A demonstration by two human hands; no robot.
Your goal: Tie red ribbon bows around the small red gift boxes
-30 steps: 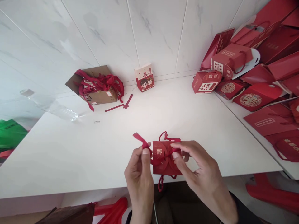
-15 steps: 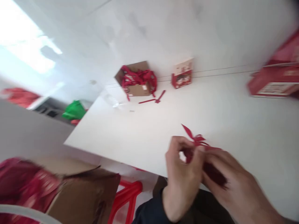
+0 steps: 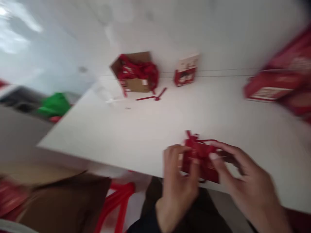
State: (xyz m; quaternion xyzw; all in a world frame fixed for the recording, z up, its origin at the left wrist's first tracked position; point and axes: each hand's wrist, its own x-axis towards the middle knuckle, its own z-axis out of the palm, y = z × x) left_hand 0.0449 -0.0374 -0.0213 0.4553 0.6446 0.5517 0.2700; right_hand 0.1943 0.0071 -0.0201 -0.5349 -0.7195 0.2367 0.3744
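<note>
Closest in, the left hand [image 3: 178,179] and the right hand [image 3: 245,181] are both pinching a small red box [image 3: 202,160], one on each side. The box is sitting between them at the near edge of the white surface [image 3: 145,129], lying sideways, and neither hand is nearer. Both hands are reaching up from below, fingers curling in. A red ribbon [image 3: 191,137] is poking up on top. Far back, a brown box [image 3: 136,84] of ribbons is sitting by the wall.
</note>
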